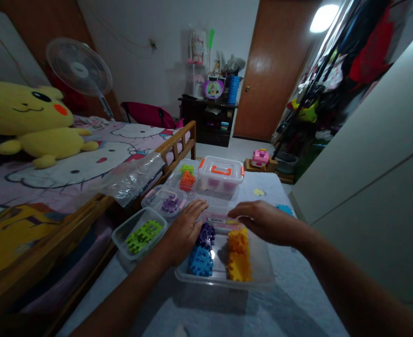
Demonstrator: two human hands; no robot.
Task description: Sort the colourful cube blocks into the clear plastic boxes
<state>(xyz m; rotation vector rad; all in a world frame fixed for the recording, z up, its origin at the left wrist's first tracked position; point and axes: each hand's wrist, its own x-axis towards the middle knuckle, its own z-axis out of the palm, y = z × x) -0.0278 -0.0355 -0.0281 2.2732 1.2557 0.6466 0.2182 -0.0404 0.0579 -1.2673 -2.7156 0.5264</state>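
A large clear plastic box stands in front of me without a lid on it. Inside, purple and blue interlocking blocks lie along the left, and yellow-orange blocks along the right. My left hand is over the box's left side, fingers stretched out beside the purple block, gripping nothing I can see. Across the far right part of the box reaches my right hand, its fingers loosely bent and apart from the thumb. Its fingertips are by a pinkish, labelled piece at the far side; whether they touch is unclear.
Left of the box sit a small tub with green blocks and a clear lid under a purple block. Behind are orange blocks and a closed orange-handled box. A wooden bed rail borders the left.
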